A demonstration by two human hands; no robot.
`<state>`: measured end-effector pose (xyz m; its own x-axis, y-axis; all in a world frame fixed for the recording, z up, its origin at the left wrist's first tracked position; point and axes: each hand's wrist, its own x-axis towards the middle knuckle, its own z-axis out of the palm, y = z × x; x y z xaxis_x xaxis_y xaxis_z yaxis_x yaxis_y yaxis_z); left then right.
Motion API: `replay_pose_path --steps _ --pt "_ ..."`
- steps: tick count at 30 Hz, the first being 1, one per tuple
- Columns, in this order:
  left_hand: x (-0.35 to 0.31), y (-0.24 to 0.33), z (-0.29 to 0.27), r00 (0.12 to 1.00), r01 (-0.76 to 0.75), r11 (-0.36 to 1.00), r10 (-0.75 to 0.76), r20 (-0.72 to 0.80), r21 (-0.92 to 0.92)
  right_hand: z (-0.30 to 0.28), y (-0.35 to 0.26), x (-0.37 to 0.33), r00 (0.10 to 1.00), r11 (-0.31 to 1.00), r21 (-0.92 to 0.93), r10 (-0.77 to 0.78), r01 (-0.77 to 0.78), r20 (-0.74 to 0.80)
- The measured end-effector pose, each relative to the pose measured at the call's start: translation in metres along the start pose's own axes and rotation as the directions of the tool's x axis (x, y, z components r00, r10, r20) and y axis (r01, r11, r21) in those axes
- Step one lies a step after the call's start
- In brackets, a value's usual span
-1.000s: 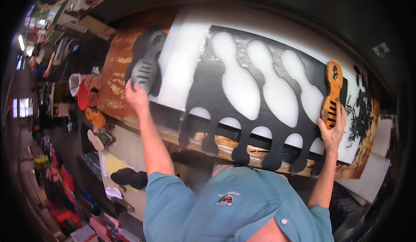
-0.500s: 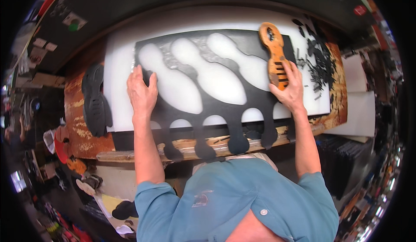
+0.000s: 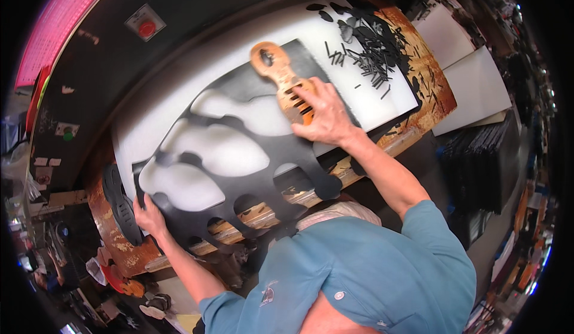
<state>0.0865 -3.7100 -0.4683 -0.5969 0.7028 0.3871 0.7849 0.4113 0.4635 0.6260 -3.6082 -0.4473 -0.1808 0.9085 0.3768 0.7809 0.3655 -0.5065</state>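
Observation:
A black sheet (image 3: 251, 181) with sole-shaped holes lies over a white board (image 3: 388, 104), its scalloped edge hanging past the board's near side. Shadows inside the holes suggest parts of it are raised. At its near left corner my left hand (image 3: 149, 217) pinches the edge, thumb on top. An orange sole-shaped cutting die (image 3: 278, 74) with slots rests on the sheet's right part. My right hand (image 3: 326, 113) grips the die's wide end, fingers over the slotted area and thumb at the near side.
Dark machine housing (image 3: 197, 41) with a red button (image 3: 147, 29) runs along the far side. Small black scraps (image 3: 376, 44) are heaped at the far right. A stack of black cut soles (image 3: 119, 205) lies on the worn table's left end. Piled black sheets (image 3: 478, 160) stand at the right.
The view has turned. My left hand has drawn the sheet's left end nearer, and the sheet has shifted left over the board. The die has moved left with my right hand.

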Motion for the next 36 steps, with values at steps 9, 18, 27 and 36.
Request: replay_pose_path --steps 9,18,27,36 --pt "-0.035 -0.014 0.016 0.985 -0.057 0.995 0.068 -0.157 0.076 -0.008 0.117 0.062 0.977 0.961 -0.218 -0.136 0.170 0.162" --pt "-0.038 -0.015 0.019 0.970 -0.050 0.997 0.064 -0.234 0.065 -0.073 0.275 0.094 0.990 0.878 -0.476 -0.031 -0.039 -0.137" --pt "-0.039 -0.008 0.019 0.966 -0.019 1.000 0.024 -0.256 0.022 -0.019 0.159 0.089 0.938 0.930 -0.217 -0.327 0.298 -0.116" --pt "-0.043 -0.001 0.019 0.957 -0.026 0.997 0.045 -0.287 0.067 -0.032 0.228 0.128 0.968 0.928 -0.319 -0.234 0.192 -0.096"
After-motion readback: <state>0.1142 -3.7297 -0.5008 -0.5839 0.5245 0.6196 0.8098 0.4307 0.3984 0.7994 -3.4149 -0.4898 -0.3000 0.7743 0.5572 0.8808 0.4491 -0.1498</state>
